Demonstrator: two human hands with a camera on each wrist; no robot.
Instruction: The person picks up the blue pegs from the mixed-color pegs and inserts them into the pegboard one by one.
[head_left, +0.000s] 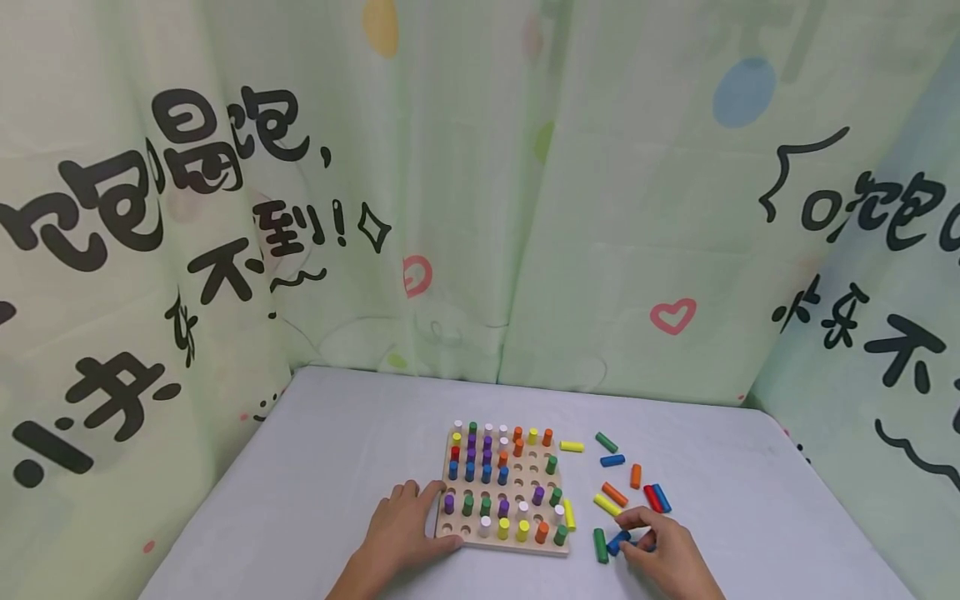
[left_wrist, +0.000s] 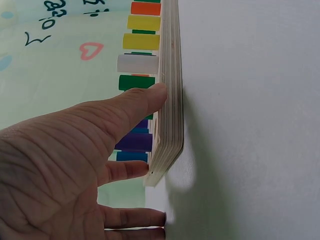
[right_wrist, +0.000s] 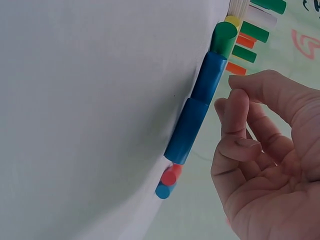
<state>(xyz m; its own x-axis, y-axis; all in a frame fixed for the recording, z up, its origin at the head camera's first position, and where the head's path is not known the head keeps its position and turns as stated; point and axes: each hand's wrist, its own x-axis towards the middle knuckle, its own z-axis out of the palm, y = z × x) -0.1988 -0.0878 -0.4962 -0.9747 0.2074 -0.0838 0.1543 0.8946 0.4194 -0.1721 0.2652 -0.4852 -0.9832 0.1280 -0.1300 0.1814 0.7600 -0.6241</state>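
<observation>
A wooden pegboard [head_left: 517,546] holds short coloured pegs in several rows, with bare holes among them. My left hand [head_left: 405,521] is at its front left corner. The thumb lies against the front edge [left_wrist: 172,100] of the board and the index fingertip touches its left side; these fingers are fairly straight. To the right of the board, my right hand [head_left: 663,546] hovers close over loose blue pegs [head_left: 618,542], fingers bent and thumb near the index finger. Nothing shows between those fingertips in the right wrist view, where two blue pegs [right_wrist: 186,131] lie beside the hand.
A green peg [head_left: 601,546] lies left of the right hand. Beyond it are scattered yellow [head_left: 607,505], orange [head_left: 615,494], red [head_left: 652,498], blue [head_left: 612,460] and green pegs. A yellow peg [head_left: 569,515] lies along the board's right side. A printed curtain [head_left: 465,317] surrounds the white table [head_left: 337,442].
</observation>
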